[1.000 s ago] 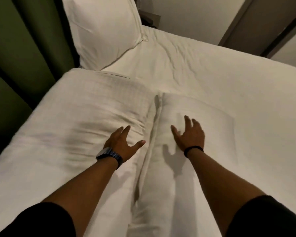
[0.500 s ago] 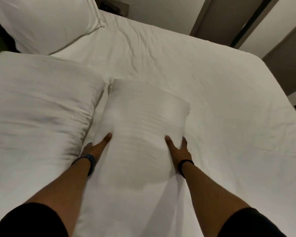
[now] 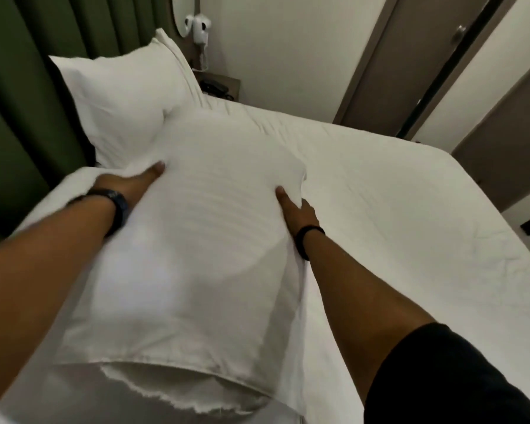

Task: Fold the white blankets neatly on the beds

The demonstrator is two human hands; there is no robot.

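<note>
A white striped pillow (image 3: 196,240) is raised off the bed in front of me, its open case end with a frayed edge toward me. My left hand (image 3: 129,185), with a dark watch on the wrist, grips its left side. My right hand (image 3: 294,212), with a black wristband, grips its right side, thumb on top. Under and to the left lies the folded white blanket (image 3: 65,191), mostly hidden by the pillow and my left arm. The bed (image 3: 410,215), covered in a white sheet, stretches to the right.
Another white pillow (image 3: 120,102) leans upright at the head of the bed against a green curtain (image 3: 19,102). A wall-mounted white hair dryer (image 3: 201,29) and a bedside shelf with a dark phone (image 3: 218,85) sit behind. Grey doors (image 3: 410,62) stand at right.
Both hands moved from pressing on the bedding to the sides of the pillow, then lifted it off the bed toward the head. The view tilted up.
</note>
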